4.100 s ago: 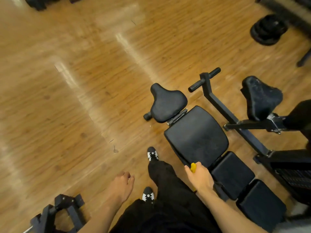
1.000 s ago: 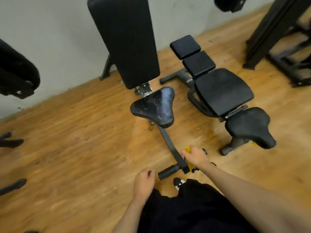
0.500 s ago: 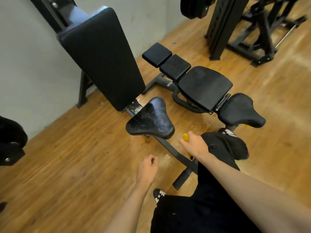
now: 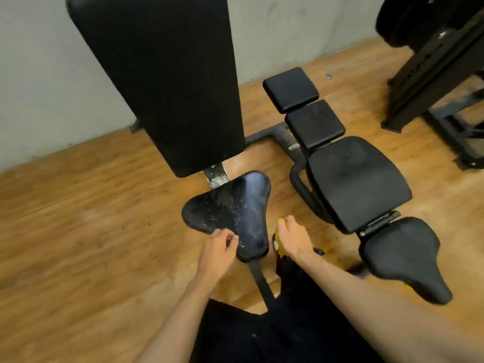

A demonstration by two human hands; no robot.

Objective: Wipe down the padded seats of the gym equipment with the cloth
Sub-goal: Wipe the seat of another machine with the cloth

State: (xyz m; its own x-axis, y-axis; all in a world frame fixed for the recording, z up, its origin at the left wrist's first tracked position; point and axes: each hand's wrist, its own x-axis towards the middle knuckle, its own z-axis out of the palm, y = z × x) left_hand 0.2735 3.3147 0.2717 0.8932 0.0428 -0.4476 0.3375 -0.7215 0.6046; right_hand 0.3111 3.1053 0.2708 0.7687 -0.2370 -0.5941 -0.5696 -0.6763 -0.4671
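Observation:
A black saddle-shaped padded seat (image 4: 235,213) speckled with droplets sits just in front of me, below a tall upright back pad (image 4: 162,82). My right hand (image 4: 293,239) hovers just right of the seat's narrow end and grips a bunched yellow cloth (image 4: 280,248). My left hand (image 4: 218,244) is at the seat's near left edge with its fingers curled, holding nothing. To the right lies a second bench with a saddle seat (image 4: 403,258), a wide back pad (image 4: 353,179) and two small square pads (image 4: 314,124).
A grey wall (image 4: 39,74) stands behind the bench. A black rack frame (image 4: 432,74) with a weight plate (image 4: 408,17) fills the upper right. My dark-trousered legs straddle the seat's support bar (image 4: 258,279). Wooden floor (image 4: 78,231) stretches to the left.
I have turned from the flat bench to the wet saddle seat and closed in. Both hands moved forward to its near end, the right one still gripping the yellow cloth.

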